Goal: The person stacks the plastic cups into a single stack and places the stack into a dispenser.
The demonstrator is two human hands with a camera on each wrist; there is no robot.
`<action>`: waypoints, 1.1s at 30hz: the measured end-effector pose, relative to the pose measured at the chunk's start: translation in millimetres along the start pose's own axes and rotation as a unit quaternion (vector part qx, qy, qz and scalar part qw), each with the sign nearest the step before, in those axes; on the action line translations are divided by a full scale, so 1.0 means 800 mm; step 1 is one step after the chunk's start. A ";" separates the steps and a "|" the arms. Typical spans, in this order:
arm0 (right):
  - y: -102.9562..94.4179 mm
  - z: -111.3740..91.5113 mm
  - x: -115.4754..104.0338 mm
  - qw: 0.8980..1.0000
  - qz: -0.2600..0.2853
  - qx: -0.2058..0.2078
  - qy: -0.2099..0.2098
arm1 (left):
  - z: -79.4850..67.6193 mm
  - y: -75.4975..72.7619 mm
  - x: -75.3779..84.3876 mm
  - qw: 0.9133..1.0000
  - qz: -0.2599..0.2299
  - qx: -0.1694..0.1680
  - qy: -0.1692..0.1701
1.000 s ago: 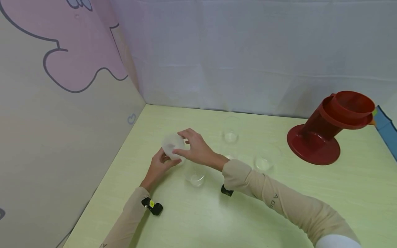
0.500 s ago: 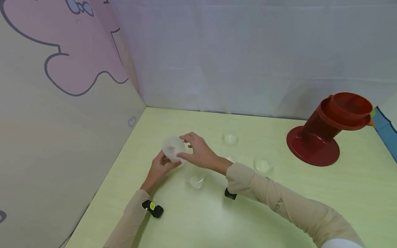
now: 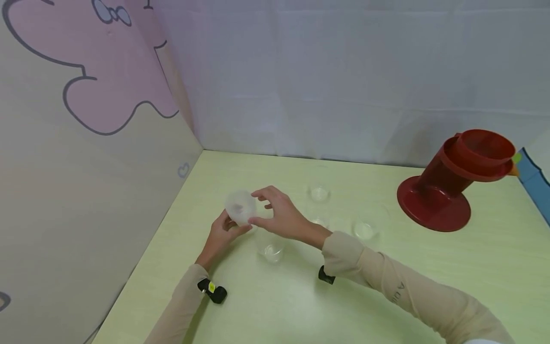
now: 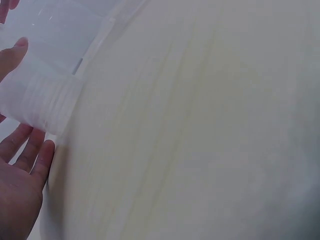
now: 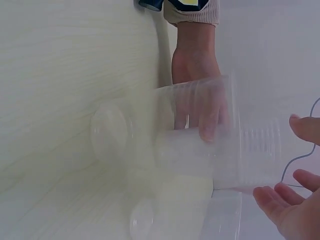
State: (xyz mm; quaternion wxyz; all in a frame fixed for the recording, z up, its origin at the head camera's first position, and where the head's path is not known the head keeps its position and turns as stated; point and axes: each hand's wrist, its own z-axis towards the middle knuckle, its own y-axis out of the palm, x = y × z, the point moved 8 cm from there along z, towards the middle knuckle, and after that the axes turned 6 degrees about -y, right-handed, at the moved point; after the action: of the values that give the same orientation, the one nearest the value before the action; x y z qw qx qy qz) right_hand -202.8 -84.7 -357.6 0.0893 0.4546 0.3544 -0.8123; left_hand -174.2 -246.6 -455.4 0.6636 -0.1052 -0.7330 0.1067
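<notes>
Toward the surface's left edge | left hand held the translucent cup; right hand spread loosely beside it | risk, as judged: with too light a left hold, it could tip and strike the nearest clear cup.

Pale yellow-green tabletop; creased greyish rear wall; off-white left wall, pink cartoon print.

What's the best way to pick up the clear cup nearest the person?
I'd grip the clear cup around its round side wall, coming from the person's side: it seems to stand upright, and the right hand is just beyond it.
</notes>
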 end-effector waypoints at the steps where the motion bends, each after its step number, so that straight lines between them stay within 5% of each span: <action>1: -0.001 -0.002 0.000 1.000 0.001 0.001 0.000 | 0.000 0.000 0.000 1.000 0.002 0.001 0.000; 33: -0.003 -0.049 -0.002 1.000 -0.003 -0.023 0.000 | -0.002 0.000 0.005 1.000 -0.006 0.003 0.001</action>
State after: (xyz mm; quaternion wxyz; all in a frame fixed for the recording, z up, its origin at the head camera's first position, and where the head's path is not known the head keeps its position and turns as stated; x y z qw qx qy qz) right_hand -176.4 -57.2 -368.4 0.0976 0.4514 0.3740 -0.8043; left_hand -173.3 -245.1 -451.9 0.6652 -0.0990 -0.7325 0.1049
